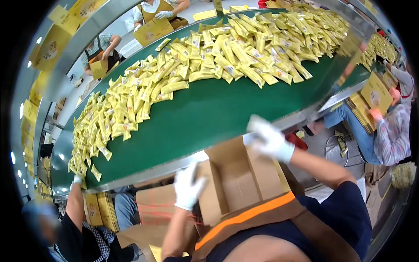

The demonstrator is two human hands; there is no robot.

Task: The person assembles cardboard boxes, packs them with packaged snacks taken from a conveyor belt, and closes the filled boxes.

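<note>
An open brown cardboard box (pixel 238 181) sits against my apron, its inside bare and its side flaps folded outward. My left hand (pixel 188 187), in a white glove, is beside the left flap with thumb and fingers apart. Whether it touches the flap I cannot tell. Above the right flap, my white-gloved right hand (pixel 269 140) is blurred by motion, its fingers stretched toward the belt. Neither hand shows anything in it. Beyond the box, many yellow packets (pixel 231 56) lie heaped on the green conveyor belt (pixel 200 113).
The belt's metal edge (pixel 174 167) runs just past the box. At left, a co-worker's gloved hand (pixel 77 180) reaches the packets. Another person at right holds a yellow carton (pixel 376 94). Brown cardboard with red cords (pixel 159 203) lies left of me. More people work across the belt.
</note>
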